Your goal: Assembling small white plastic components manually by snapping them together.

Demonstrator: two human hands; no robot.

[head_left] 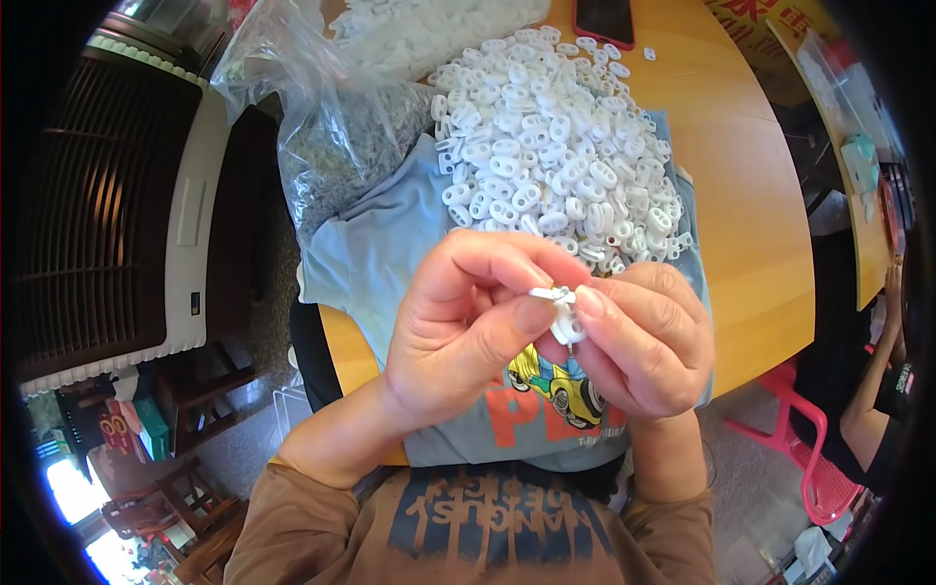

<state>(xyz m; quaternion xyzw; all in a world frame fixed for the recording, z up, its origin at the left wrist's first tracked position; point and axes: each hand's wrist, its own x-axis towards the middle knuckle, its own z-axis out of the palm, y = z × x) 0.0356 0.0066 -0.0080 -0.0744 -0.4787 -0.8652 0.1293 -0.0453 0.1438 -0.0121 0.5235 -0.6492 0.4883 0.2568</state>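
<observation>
Both hands meet over the grey-blue shirt, fingertips almost touching. My left hand (pixel 473 317) pinches a small white plastic piece (pixel 542 292) between thumb and forefinger. From the other side my right hand (pixel 651 336) closes its thumb and fingers on a white two-holed plastic piece (pixel 570 330). A tiny greyish bit shows between the pinched parts, too small to make out. Whether the white parts are joined I cannot tell. Just beyond the fingers lies a big heap of white oval two-holed plastic pieces (pixel 546 146).
A clear plastic bag (pixel 356 146) full of fine grey metallic bits lies left of the heap, with white pieces in clear plastic behind. The grey-blue shirt (pixel 380 224) covers part of the wooden table (pixel 751 214). A phone (pixel 604 21) rests at the far edge. Another person's arm (pixel 877 361) shows far right, near a pink chair (pixel 814 468).
</observation>
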